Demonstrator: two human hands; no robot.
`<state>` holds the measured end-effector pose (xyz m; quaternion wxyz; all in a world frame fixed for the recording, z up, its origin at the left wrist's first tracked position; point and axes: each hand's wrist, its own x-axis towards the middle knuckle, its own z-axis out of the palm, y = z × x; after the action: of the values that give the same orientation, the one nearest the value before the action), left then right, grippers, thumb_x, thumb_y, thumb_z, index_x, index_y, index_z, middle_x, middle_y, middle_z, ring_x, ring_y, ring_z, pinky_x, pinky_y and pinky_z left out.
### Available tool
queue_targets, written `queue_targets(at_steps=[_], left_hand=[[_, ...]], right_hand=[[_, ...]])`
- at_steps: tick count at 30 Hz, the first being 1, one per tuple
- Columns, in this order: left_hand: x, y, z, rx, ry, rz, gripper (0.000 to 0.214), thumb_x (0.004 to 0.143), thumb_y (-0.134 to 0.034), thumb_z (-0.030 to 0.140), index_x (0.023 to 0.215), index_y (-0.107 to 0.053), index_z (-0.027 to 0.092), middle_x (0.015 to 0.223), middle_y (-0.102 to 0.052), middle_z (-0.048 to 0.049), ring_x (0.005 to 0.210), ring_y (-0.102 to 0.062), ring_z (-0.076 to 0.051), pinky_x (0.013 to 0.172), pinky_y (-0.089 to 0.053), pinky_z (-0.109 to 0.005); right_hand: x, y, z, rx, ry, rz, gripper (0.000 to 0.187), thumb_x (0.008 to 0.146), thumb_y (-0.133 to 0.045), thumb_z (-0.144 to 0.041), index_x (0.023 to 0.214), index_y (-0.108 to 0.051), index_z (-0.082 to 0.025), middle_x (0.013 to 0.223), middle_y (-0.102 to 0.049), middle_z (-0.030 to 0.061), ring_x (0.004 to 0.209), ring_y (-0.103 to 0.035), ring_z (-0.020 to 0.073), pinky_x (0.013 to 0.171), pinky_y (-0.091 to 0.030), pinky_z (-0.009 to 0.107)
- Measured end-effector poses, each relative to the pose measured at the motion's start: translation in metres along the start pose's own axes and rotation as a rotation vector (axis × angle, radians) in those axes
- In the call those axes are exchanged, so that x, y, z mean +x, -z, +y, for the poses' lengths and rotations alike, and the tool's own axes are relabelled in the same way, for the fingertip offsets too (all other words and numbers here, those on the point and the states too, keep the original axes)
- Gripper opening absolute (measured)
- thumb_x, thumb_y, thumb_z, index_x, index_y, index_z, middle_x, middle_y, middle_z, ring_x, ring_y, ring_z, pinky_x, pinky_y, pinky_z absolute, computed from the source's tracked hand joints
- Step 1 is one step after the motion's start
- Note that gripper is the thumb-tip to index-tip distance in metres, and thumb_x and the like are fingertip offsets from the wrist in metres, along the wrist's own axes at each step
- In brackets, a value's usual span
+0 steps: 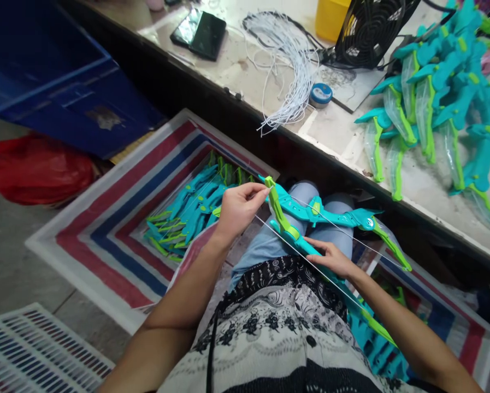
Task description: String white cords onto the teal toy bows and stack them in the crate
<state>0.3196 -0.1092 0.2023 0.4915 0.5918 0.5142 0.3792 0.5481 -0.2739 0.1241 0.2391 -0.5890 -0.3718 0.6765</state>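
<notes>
Right now, the left hand is pinched, thumb and forefinger together on a white string just beside the upper tip of a lime-green and turquoise toy bow. The bow lies slantwise over the person's lap, its green limb rising toward that pinch and its other end pointing down to the right, and the string runs taut along its near side. The right hand has its fingers stretched along the turquoise body; I cannot tell whether they close around it. Just beyond, a second bow stretches across the knees of the blue jeans, with a string of its own.

To the left, a striped bag in red, white and blue sits open, with more bows piled inside; at lower right, further bows show below the right forearm. Past the knees, the table carries a loose bundle of white cords, a blue round tin, a black fan, a yellow container and a dark phone-like device. On its right side lies a big heap of bows. A white slatted crate stands at lower left, and a red plastic bag lies near the blue bin
</notes>
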Motion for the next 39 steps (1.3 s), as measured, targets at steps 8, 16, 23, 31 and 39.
queue_targets(at_steps=[8, 16, 23, 31, 39], left_hand=[[0.008, 0.002, 0.002, 0.052, -0.016, -0.001, 0.020, 0.076, -0.067, 0.033, 0.075, -0.073, 0.014, 0.066, -0.068, -0.0014, 0.058, -0.055, -0.011, 0.055, -0.042, -0.022], [0.010, 0.003, 0.004, 0.064, -0.021, -0.013, 0.022, 0.075, -0.067, 0.035, 0.074, -0.073, 0.014, 0.064, -0.067, -0.0017, 0.057, -0.055, -0.012, 0.055, -0.041, -0.023], [0.008, 0.002, 0.005, 0.084, -0.055, -0.002, 0.018, 0.075, -0.066, 0.031, 0.073, -0.072, 0.015, 0.065, -0.067, -0.0007, 0.057, -0.054, -0.011, 0.054, -0.042, -0.022], [0.009, 0.000, 0.004, 0.041, -0.073, -0.048, 0.015, 0.078, -0.065, 0.029, 0.072, -0.061, 0.016, 0.056, -0.059, 0.0025, 0.051, -0.051, -0.009, 0.050, -0.038, -0.021], [0.010, 0.008, 0.003, -0.083, 0.026, -0.197, 0.033, 0.076, -0.066, 0.027, 0.105, -0.055, 0.016, 0.052, -0.056, 0.0072, 0.049, -0.054, -0.010, 0.051, -0.040, -0.021]], right_hand=[[0.001, 0.002, -0.003, -0.048, 0.009, -0.007, 0.072, 0.074, -0.072, -0.047, 0.139, -0.055, -0.022, 0.116, -0.070, 0.0074, 0.111, -0.062, 0.0297, 0.095, -0.053, 0.047], [0.001, 0.001, -0.003, -0.042, 0.009, -0.021, 0.074, 0.074, -0.072, -0.049, 0.140, -0.054, -0.022, 0.128, -0.065, 0.0082, 0.115, -0.060, 0.0310, 0.096, -0.053, 0.048], [0.001, 0.002, -0.002, -0.045, 0.025, -0.022, 0.076, 0.073, -0.073, -0.051, 0.140, -0.054, -0.021, 0.132, -0.063, 0.0084, 0.121, -0.058, 0.0326, 0.101, -0.050, 0.049], [0.000, -0.003, -0.003, -0.120, 0.099, 0.004, 0.070, 0.078, -0.067, -0.049, 0.140, -0.053, -0.020, 0.143, -0.054, 0.0073, 0.131, -0.052, 0.0318, 0.114, -0.038, 0.050], [-0.007, -0.012, -0.001, -0.455, 0.158, 0.066, 0.064, 0.087, -0.056, -0.049, 0.143, -0.049, -0.019, 0.137, -0.060, 0.0082, 0.122, -0.060, 0.0292, 0.106, -0.046, 0.047]])
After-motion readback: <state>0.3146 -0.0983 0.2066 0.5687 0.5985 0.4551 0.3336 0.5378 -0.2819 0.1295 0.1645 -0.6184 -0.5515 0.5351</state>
